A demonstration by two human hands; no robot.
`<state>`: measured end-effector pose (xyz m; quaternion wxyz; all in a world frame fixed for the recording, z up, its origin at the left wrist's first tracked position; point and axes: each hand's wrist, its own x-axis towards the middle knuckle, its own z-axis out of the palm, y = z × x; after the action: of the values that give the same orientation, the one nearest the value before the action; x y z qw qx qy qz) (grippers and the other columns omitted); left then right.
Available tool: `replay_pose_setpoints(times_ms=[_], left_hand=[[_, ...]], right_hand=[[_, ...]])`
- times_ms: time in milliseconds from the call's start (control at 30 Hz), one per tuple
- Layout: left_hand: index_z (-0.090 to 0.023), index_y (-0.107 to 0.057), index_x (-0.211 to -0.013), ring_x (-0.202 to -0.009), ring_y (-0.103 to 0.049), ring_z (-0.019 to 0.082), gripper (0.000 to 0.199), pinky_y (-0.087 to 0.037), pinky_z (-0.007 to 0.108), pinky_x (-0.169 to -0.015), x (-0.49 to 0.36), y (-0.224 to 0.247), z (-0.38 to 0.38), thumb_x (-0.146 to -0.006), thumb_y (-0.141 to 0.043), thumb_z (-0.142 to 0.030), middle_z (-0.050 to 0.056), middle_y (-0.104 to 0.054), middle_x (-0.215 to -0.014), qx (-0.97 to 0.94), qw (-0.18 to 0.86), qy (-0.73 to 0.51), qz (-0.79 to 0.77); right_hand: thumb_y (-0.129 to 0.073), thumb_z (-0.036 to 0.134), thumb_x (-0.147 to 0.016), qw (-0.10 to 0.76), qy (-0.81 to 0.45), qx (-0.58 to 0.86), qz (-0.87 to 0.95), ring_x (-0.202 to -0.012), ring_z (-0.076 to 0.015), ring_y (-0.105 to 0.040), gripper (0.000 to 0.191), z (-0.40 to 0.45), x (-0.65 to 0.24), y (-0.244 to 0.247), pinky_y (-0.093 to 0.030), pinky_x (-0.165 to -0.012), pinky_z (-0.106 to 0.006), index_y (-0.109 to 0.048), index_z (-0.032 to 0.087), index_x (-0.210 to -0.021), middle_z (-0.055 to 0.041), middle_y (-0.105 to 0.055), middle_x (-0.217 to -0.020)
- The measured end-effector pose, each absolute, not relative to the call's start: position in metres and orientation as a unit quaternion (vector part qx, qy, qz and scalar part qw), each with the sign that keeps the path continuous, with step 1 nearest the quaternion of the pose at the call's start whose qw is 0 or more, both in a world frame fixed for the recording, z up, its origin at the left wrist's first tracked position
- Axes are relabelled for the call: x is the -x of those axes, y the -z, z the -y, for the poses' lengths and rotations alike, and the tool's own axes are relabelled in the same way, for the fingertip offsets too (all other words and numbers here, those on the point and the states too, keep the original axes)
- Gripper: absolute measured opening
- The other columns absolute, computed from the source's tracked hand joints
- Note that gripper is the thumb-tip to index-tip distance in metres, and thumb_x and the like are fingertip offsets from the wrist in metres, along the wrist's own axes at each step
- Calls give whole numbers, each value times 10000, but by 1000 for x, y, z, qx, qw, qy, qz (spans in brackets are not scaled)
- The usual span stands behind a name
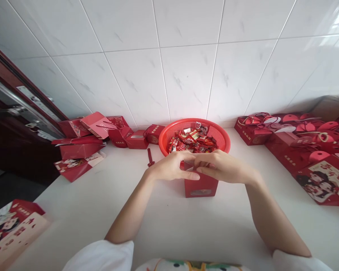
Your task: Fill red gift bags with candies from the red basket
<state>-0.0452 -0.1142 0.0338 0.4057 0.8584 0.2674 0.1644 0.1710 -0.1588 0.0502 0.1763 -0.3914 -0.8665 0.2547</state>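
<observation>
A small red cardboard box (201, 187) with an oval window low on its front stands upright on the white table. My left hand (173, 165) is at its upper left, thumb stretched across the front and fingers reaching over the top. From the other side my right hand (224, 165) has its fingers bent over the box's top edge. Both hands hold the upper part of the box between them, and they hide its opening and flaps. Just behind stands a red plastic basket (166, 132) with wrapped candies (193, 137) in it.
Finished-looking red boxes (288, 150) with handles crowd the right side. Several other red boxes (97, 126) lie in a pile at the back left. A dark red strip (150, 157) lies left of the basket. A printed box (17, 229) sits at the left front edge.
</observation>
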Motion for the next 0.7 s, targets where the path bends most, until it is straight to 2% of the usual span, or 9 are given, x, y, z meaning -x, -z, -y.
replay_pose_setpoints(times_ms=[100,233,367,500,600,700], left_hand=[[-247,-741,-1089,-1029,-684,240,313,-532,346,-900,45,-33,115,-782,-785,-287,42,-736,-1130,-872,386,-154,-256],[-256,-760,-1117,-1123,-695,245,320,-543,365,-975,42,-24,111,-834,-656,-148,40,-760,-1165,-859,379,-221,-263],[-219,-767,-1129,-1211,-665,273,296,-535,396,-1037,43,-23,108,-848,-677,-233,72,-743,-1225,-822,375,-315,-290],[-195,-777,-1104,-1168,-689,283,274,-566,392,-994,48,-30,108,-855,-687,-269,97,-754,-1192,-794,326,-402,-319],[-210,-771,-1118,-1160,-692,276,271,-561,401,-1003,50,-31,109,-877,-678,-290,95,-754,-1194,-793,291,-437,-307],[-255,-687,-1283,-1219,-655,272,403,-541,403,-1026,50,-29,110,-883,-688,-306,88,-689,-1327,-791,256,-470,-297]], right_hand=[[-531,137,-921,197,-255,376,869,-630,-147,-628,193,159,-175,-52,-429,-588,-262,-705,207,-968,-17,-741,-811],[-528,200,-950,273,-234,375,855,-754,-171,-688,185,160,-181,-56,-509,-661,-274,-706,214,-995,-34,-764,-904],[-597,320,-941,417,-159,426,787,-935,-226,-705,155,156,-191,-56,-564,-816,-344,-702,225,-1003,-57,-754,-1010],[-674,466,-893,462,-170,451,745,-1064,-274,-688,398,149,-200,-53,-586,-885,-410,-645,237,-1217,-98,-715,-1171],[-693,512,-871,445,-228,448,741,-1016,-271,-708,565,145,-200,-51,-606,-851,-419,-568,245,-1353,-112,-704,-1187],[-668,491,-896,433,-291,426,739,-847,-236,-724,492,144,-195,-50,-614,-771,-387,-602,219,-1301,-71,-727,-964]])
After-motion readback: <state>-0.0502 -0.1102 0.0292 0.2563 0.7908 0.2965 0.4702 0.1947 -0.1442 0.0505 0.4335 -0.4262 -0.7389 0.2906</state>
